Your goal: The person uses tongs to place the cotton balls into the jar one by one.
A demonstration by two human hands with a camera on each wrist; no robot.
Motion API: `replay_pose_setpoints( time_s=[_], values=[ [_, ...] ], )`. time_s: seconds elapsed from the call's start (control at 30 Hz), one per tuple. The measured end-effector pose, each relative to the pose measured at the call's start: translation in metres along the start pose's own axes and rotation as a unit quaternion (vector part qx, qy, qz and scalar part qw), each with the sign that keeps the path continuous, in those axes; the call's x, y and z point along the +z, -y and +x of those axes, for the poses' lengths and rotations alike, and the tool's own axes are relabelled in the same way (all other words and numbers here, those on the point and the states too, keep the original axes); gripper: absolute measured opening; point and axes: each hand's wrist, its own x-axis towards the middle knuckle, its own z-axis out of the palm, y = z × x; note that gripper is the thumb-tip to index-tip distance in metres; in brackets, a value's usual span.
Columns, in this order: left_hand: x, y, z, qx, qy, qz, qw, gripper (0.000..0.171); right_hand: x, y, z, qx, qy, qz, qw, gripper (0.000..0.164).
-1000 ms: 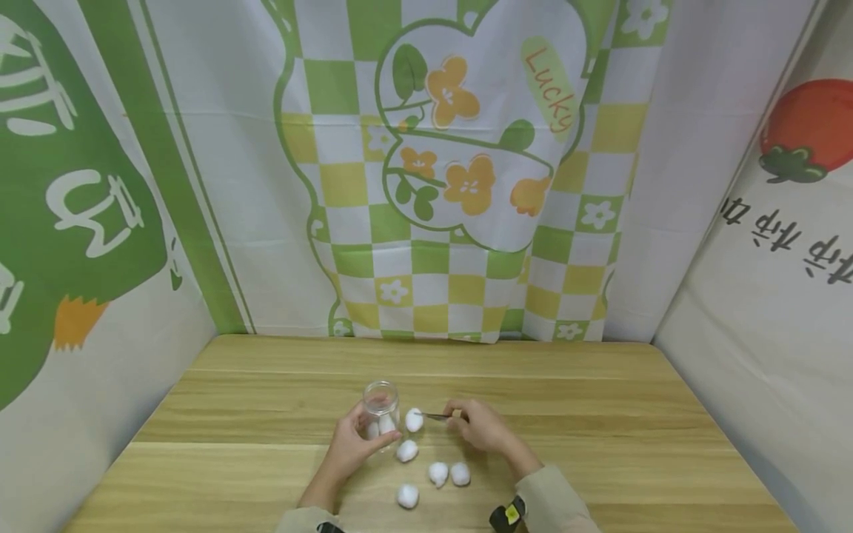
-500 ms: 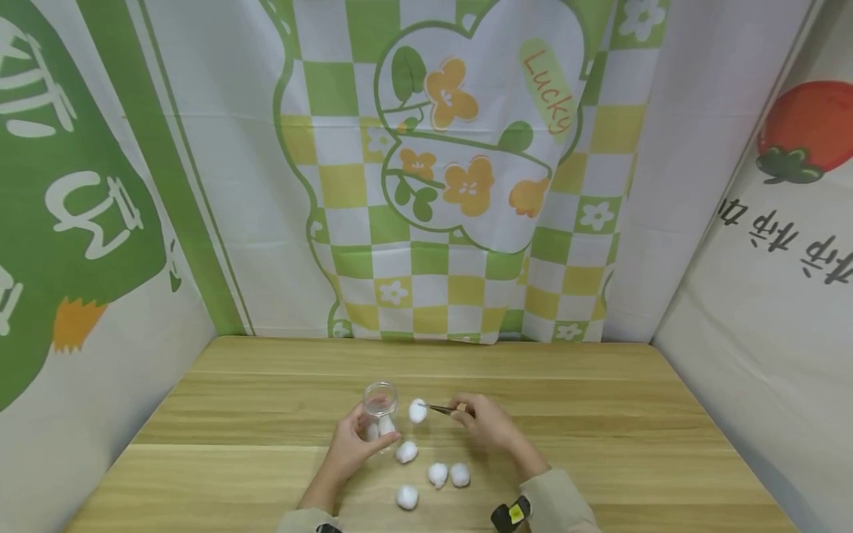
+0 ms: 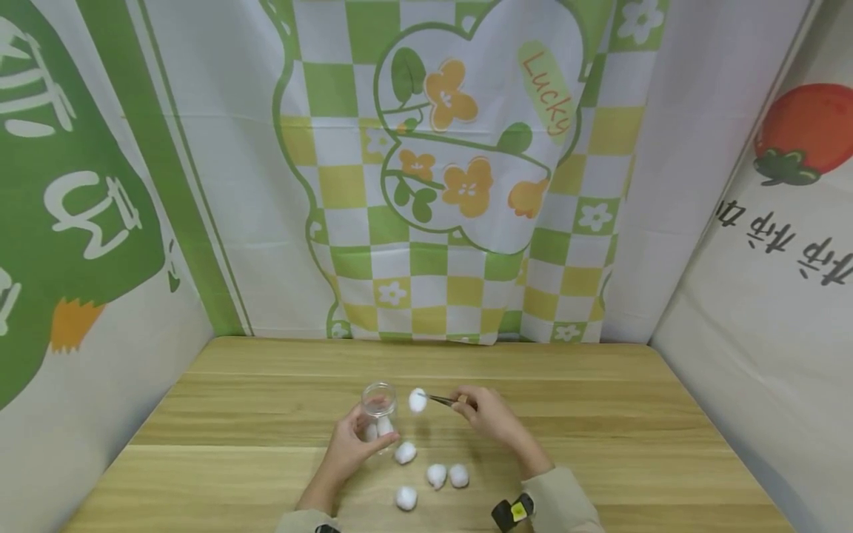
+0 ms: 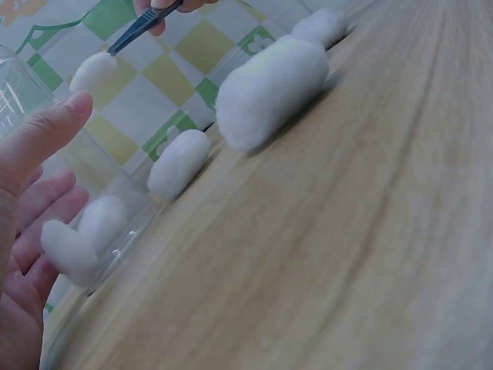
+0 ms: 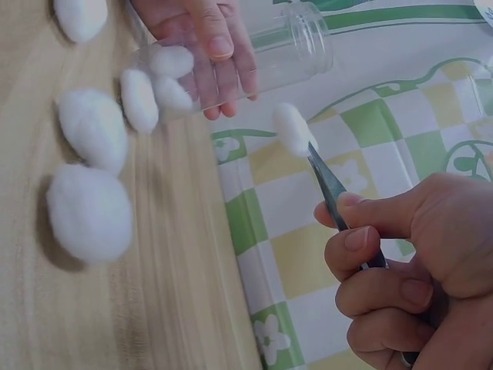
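Observation:
My left hand (image 3: 352, 442) holds a clear jar (image 3: 379, 400) upright on the table, its fingers and thumb around the wall. Inside, at the bottom, lie white cotton balls (image 5: 172, 62). My right hand (image 3: 492, 416) grips dark metal tweezers (image 5: 330, 187) between thumb and fingers. Their tips pinch a cotton ball (image 3: 417, 400), raised off the table just right of the jar's open mouth. In the left wrist view, that raised ball (image 4: 94, 72) shows behind the left thumb.
Several loose cotton balls lie on the wooden table (image 3: 566, 414) in front of the jar: one ball (image 3: 405, 452) nearest it, a pair (image 3: 436, 475) to the right, and another ball (image 3: 406, 498) closer to me. A patterned curtain (image 3: 433, 296) hangs behind the table.
My right hand has lifted the tweezers and the pinched cotton ball up from the table, to about the height of the jar's mouth. The left hand and jar have stayed in place.

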Motion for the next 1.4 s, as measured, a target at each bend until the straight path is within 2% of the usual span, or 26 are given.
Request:
replay_pose_setpoints(
  time_s=[0.6, 1.4],
  values=[
    [-0.001, 0.002, 0.001, 0.005, -0.004, 0.010, 0.9999, 0.063, -0.013, 0.019, -0.001, -0.024, -0.036, -0.006, 0.999, 0.013],
    [0.000, 0.000, 0.000, 0.004, -0.006, 0.009, 0.9999, 0.063, -0.018, 0.035, 0.001, -0.026, -0.046, -0.005, 0.999, 0.016]
  ],
)
